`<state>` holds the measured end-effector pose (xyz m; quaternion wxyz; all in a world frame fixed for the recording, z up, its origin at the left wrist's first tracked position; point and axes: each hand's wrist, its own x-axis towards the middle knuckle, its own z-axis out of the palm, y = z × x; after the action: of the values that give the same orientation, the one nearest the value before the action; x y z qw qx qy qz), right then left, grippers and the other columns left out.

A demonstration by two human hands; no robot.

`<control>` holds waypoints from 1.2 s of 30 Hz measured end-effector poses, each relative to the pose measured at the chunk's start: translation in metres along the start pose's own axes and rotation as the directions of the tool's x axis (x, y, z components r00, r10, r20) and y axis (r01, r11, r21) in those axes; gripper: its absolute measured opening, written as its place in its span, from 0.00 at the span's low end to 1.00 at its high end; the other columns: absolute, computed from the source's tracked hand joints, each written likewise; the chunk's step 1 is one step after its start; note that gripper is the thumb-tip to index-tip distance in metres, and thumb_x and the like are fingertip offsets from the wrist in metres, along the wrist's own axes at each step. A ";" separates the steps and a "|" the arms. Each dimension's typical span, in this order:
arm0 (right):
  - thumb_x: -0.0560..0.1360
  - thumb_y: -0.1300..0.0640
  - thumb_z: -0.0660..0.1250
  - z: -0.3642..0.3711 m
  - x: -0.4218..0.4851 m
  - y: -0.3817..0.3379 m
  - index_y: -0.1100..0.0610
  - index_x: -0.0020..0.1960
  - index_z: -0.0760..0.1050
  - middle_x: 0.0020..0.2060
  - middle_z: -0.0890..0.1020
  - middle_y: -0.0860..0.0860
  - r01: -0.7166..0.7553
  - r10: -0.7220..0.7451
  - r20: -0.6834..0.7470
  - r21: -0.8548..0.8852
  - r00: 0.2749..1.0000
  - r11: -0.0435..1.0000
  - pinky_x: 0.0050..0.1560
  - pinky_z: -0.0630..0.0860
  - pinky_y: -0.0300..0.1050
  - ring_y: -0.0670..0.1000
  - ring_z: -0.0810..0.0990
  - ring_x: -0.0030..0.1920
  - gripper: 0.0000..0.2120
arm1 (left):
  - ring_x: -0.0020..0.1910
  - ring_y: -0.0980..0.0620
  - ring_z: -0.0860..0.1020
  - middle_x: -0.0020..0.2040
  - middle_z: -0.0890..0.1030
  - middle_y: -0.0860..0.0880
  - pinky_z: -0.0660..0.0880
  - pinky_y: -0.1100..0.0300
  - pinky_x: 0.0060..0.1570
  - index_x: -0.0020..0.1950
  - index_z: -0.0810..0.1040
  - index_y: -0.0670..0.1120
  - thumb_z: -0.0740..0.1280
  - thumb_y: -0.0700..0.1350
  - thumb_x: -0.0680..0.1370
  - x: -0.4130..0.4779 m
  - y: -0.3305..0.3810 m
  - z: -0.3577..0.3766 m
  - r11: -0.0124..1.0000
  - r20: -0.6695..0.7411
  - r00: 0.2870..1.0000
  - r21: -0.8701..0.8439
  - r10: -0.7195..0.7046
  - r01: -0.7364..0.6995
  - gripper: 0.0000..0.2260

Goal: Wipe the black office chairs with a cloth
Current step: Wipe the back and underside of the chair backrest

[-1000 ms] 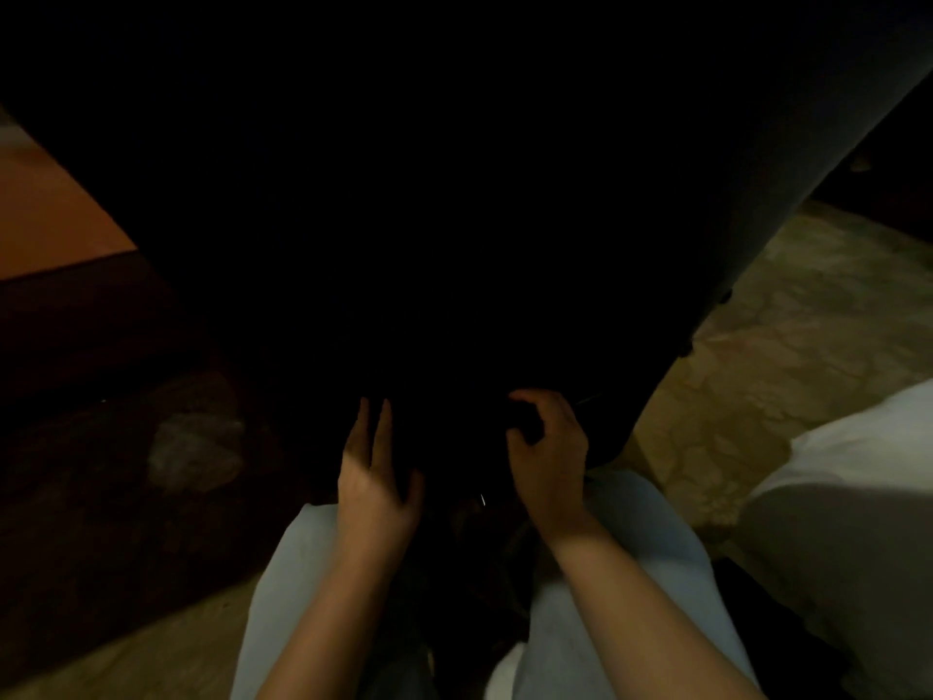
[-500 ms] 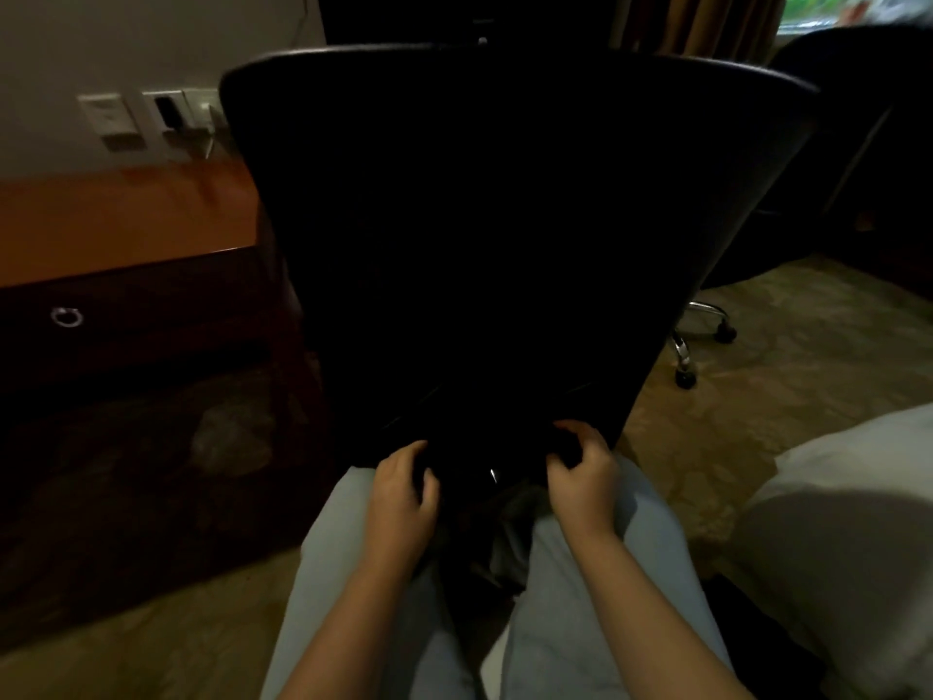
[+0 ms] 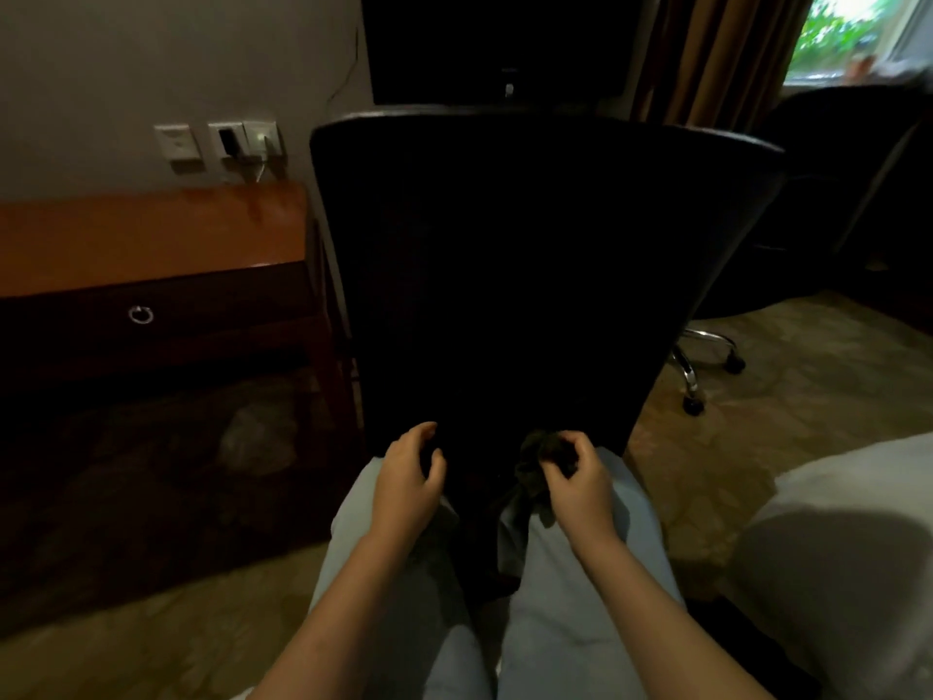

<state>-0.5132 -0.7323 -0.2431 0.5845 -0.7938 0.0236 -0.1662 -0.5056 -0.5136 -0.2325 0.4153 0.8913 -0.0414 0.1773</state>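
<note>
- Nearest: two bare forearms reach forward over legs in pale blue trousers (image 3: 570, 623); person appears seated
- right hand (image 3: 575, 485): fingers curled tight, pinching a bunched dark cloth (image 3: 532, 474); the cloth hangs down between the knees, its top touching the lower edge of the near chair's back
- left hand (image 3: 409, 477): fingers and thumb curled in a C at the same lower edge, apart from the cloth; too dark there to tell whether it grips anything
- black office chair (image 3: 530, 270): back turned to the camera, upright, wide at the top and narrowing toward the hands; fills the middle of the view
- white bedding (image 3: 838, 548) at lower right, beside the right leg; patterned carpet (image 3: 787, 396) underneath
- wooden desk (image 3: 151, 234) just left of the chair; dark drawer front with a ring pull (image 3: 141, 314)
- chrome legs with castors (image 3: 707, 366) show past the chair's right edge; which chair they belong to, cannot tell
- second black chair (image 3: 848, 194) farther right, well behind the first
- Far wall: wall sockets (image 3: 222, 141) above the desk; dark screen (image 3: 495, 42) over the chair top; brown curtain (image 3: 707, 53); window (image 3: 858, 32) with greenery outside
</note>
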 end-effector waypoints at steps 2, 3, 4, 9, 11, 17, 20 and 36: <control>0.78 0.63 0.66 -0.008 0.013 -0.006 0.52 0.60 0.72 0.48 0.79 0.44 -0.001 0.001 0.021 -0.001 1.000 1.000 0.45 0.75 0.32 0.51 0.79 0.53 0.13 | 0.62 0.50 0.74 0.61 0.77 0.48 0.71 0.59 0.59 0.69 0.72 0.45 0.65 0.42 0.79 0.023 0.016 -0.016 0.998 -0.007 0.998 -0.005 0.064 -0.064 0.17; 0.78 0.64 0.66 -0.014 0.023 -0.014 0.53 0.60 0.72 0.47 0.78 0.43 -0.004 0.003 0.018 0.003 1.000 1.000 0.42 0.74 0.29 0.50 0.79 0.52 0.13 | 0.62 0.50 0.74 0.61 0.77 0.48 0.70 0.61 0.58 0.69 0.72 0.44 0.65 0.42 0.79 0.038 0.027 -0.026 0.994 -0.019 0.994 0.012 0.108 -0.108 0.17; 0.78 0.65 0.66 -0.020 0.035 -0.026 0.54 0.60 0.72 0.46 0.78 0.41 0.006 -0.006 0.010 0.004 1.000 1.000 0.39 0.73 0.27 0.50 0.80 0.49 0.13 | 0.62 0.50 0.74 0.61 0.77 0.48 0.69 0.63 0.58 0.68 0.72 0.44 0.65 0.42 0.79 0.054 0.040 -0.036 0.987 -0.039 0.987 0.037 0.157 -0.155 0.17; 0.71 0.69 0.69 -0.050 0.109 -0.140 0.60 0.56 0.75 0.45 0.78 0.48 0.334 -0.383 -0.281 -0.208 0.880 0.919 0.45 0.68 0.32 0.52 0.78 0.47 0.14 | 0.61 0.48 0.73 0.60 0.78 0.44 0.61 0.74 0.60 0.66 0.73 0.41 0.67 0.39 0.77 0.145 0.121 -0.098 0.896 -0.173 0.881 0.133 0.441 -0.423 0.18; 0.70 0.70 0.68 -0.065 0.133 -0.198 0.61 0.56 0.75 0.47 0.78 0.52 0.479 -0.554 -0.372 -0.279 0.745 0.832 0.50 0.68 0.32 0.49 0.76 0.49 0.15 | 0.61 0.48 0.73 0.60 0.78 0.44 0.64 0.69 0.61 0.66 0.74 0.41 0.65 0.42 0.77 0.178 0.157 -0.121 0.835 -0.237 0.803 0.216 0.547 -0.505 0.17; 0.70 0.68 0.63 -0.078 0.188 -0.287 0.62 0.54 0.75 0.50 0.79 0.57 0.630 -0.766 -0.240 -0.452 0.596 0.631 0.57 0.70 0.39 0.56 0.77 0.54 0.13 | 0.54 0.44 0.75 0.53 0.79 0.43 0.67 0.59 0.49 0.53 0.79 0.42 0.57 0.50 0.78 0.249 0.213 -0.155 0.787 -0.232 0.773 0.379 0.590 -0.487 0.16; 0.73 0.61 0.62 -0.062 0.188 -0.264 0.61 0.56 0.73 0.49 0.80 0.57 0.579 -0.709 -0.040 -0.545 0.704 0.606 0.55 0.71 0.52 0.60 0.78 0.51 0.13 | 0.37 0.43 0.77 0.35 0.79 0.45 0.62 0.56 0.39 0.36 0.75 0.44 0.51 0.52 0.79 0.248 0.194 -0.135 0.787 -0.233 0.802 0.465 0.550 -0.405 0.20; 0.76 0.42 0.64 -0.075 0.167 -0.284 0.60 0.46 0.71 0.45 0.77 0.54 0.550 -0.573 0.093 -0.440 0.814 0.710 0.45 0.72 0.49 0.54 0.76 0.48 0.19 | 0.37 0.50 0.74 0.33 0.74 0.53 0.62 0.57 0.45 0.36 0.77 0.45 0.49 0.51 0.79 0.230 0.191 -0.127 0.846 -0.356 0.790 0.398 0.499 -0.355 0.22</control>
<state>-0.4222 -0.7505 0.0816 0.3066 -0.8712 -0.1663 -0.3456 -0.3685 -0.5255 0.0620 0.2163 0.8465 -0.1197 0.4716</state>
